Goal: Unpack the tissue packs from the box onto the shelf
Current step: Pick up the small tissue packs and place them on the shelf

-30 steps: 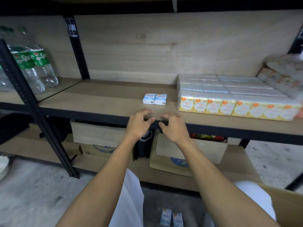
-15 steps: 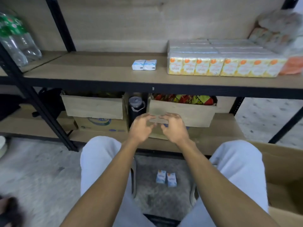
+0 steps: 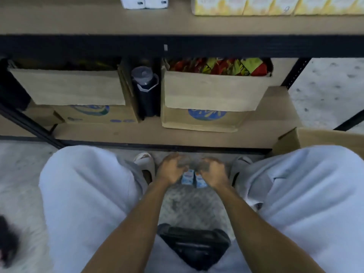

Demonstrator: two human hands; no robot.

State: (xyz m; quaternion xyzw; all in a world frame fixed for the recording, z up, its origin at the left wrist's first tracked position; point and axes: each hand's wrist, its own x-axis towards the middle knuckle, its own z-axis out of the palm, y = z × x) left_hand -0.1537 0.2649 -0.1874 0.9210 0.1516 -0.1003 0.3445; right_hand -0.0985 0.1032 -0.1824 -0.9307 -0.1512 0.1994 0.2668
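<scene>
Two blue tissue packs (image 3: 194, 179) lie on the floor (image 3: 189, 205). The left hand (image 3: 170, 171) is at their 9 o'clock, the right hand (image 3: 213, 173) at 3 o'clock. Both hands curl and look blurry, so I cannot tell if they grip.

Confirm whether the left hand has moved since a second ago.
Yes. The left hand was at the shelf's black front rail; now it is well below that rail, at floor level beside the two blue tissue packs.
</scene>
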